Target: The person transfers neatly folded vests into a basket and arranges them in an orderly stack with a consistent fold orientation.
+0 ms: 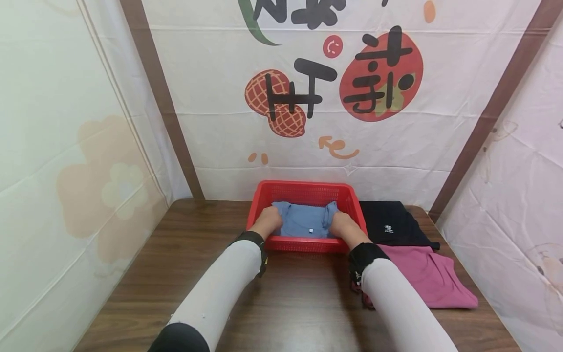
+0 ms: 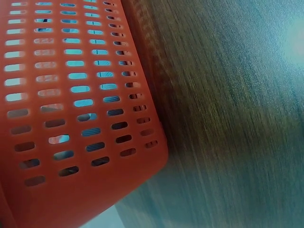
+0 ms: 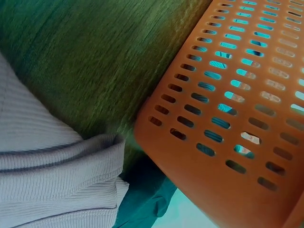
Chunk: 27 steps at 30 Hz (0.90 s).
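Note:
A folded blue garment with a small white tag lies inside the red basket. The left hand grips its left side and the right hand its right side, both reaching over the basket's front rim. Fingers are partly hidden by cloth and rim. In the left wrist view the slotted basket wall fills the left part, with no hand visible. The right wrist view shows the basket wall too, and no hand.
Right of the basket lie a folded black garment and, nearer, a pink garment, pale in the right wrist view. The brown wooden table meets a printed white cloth wall behind the basket.

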Each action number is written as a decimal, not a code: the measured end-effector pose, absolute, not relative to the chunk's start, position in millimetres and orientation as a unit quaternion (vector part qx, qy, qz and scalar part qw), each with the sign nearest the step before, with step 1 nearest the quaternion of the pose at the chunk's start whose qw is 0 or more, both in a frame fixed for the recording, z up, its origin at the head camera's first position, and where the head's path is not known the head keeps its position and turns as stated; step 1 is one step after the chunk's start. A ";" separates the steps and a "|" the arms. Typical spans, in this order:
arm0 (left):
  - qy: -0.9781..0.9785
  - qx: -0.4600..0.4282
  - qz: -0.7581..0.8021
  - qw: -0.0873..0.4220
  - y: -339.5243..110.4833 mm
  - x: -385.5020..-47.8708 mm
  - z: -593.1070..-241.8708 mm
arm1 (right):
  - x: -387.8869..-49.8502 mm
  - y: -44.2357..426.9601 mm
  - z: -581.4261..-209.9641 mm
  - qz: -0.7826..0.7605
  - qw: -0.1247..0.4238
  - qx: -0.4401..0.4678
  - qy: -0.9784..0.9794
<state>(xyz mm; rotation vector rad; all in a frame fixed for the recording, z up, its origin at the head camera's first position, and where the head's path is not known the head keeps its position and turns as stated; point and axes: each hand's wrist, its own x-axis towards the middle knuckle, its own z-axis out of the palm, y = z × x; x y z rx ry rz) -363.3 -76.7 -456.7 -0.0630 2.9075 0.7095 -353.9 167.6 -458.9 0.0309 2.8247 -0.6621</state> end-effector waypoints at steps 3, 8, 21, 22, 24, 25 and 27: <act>0.970 -0.018 0.230 0.076 -76.0 -361.3 -455.3 | -352.6 167.6 -457.3 -0.227 0.123 0.009 0.966; 0.970 -0.020 0.231 0.077 -75.2 -359.5 -452.4 | -351.5 166.0 -454.4 -0.232 0.127 0.019 0.964; 0.975 -0.010 0.204 0.085 -70.8 -363.8 -454.1 | -355.2 161.5 -458.2 -0.194 0.155 0.033 0.968; 0.976 -0.010 0.201 0.083 -70.8 -363.8 -453.9 | -355.8 161.0 -459.2 -0.193 0.156 0.035 0.968; 0.976 -0.013 0.203 0.083 -70.5 -364.0 -454.0 | -356.4 159.1 -460.5 -0.197 0.158 0.047 0.966; 0.975 -0.016 0.205 0.084 -70.5 -364.2 -454.0 | -355.8 158.2 -460.5 -0.198 0.158 0.050 0.966; 0.973 -0.018 0.212 0.087 -70.5 -363.9 -454.0 | -353.4 155.4 -458.7 -0.202 0.156 0.057 0.965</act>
